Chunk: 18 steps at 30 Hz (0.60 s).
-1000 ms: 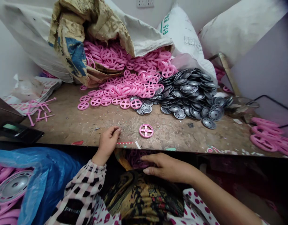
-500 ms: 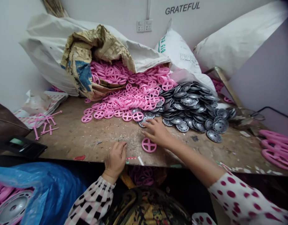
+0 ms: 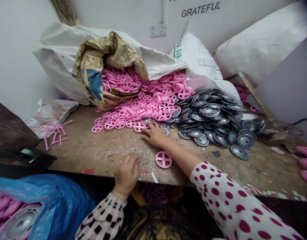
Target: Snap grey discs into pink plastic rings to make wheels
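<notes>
**Pink wheels and grey discs on a worn bench**

Pink plastic spoked wheels (image 3: 141, 103) spill from a torn paper sack (image 3: 103, 63) across the back of the scuffed wooden bench (image 3: 76, 150); a heap of dark grey discs (image 3: 213, 115) lies just to their right, the two piles touching where they meet.

Head view: the right hand (image 3: 154, 134) reaches forward, palm down, to the near edge of both piles. Its fingers are loosely spread and rest on the bench at the front row of wheels, the fingertips touching or just beside a pink wheel and a grey disc; whether anything is pinched cannot be told. The left hand (image 3: 127, 173) sits at the bench's front edge with its fingers curled in together, knuckles up; what, if anything, they press on is hidden.

Between the two hands, apart from the piles, a single pink wheel (image 3: 163, 159) lies flat on the wood, close beside the right forearm.

Far left, loose pink axle pieces (image 3: 55, 133) lie near a blue plastic bag (image 3: 43, 200) below the bench edge.
</notes>
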Tool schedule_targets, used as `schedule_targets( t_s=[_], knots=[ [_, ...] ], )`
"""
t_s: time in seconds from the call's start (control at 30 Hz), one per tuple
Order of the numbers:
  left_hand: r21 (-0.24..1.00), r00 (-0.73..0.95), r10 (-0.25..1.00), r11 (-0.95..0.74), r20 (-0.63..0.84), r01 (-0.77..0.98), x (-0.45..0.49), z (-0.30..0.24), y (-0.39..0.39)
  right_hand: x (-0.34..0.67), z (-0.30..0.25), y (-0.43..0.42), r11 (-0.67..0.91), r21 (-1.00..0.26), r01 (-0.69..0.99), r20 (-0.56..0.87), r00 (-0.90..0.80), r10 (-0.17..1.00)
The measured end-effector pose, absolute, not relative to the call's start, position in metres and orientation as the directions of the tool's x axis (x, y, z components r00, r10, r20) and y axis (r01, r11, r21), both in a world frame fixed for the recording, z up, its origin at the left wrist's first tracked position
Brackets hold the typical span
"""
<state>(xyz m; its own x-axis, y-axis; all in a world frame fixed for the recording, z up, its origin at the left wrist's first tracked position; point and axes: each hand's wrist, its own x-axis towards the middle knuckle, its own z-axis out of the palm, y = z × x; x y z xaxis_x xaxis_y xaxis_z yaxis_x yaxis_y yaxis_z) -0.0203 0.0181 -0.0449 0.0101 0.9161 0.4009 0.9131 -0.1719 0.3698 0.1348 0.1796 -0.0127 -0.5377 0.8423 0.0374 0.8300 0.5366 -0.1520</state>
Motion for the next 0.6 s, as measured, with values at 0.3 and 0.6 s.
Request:
schedule_targets(
  t_s=[0.3,0.6],
  knots=[
    [0.309,0.046,0.906,-0.191,0.42,0.932,-0.021,-0.045,0.019,0.154,-0.006,0.135,0.645,-0.17,0.745,0.032,-0.65,0.759],
    [0.315,0.041,0.907,-0.187,0.418,0.931,-0.022,-0.046,0.019,0.164,0.026,0.176,0.541,-0.055,0.839,0.136,-0.531,0.837]
  ],
)
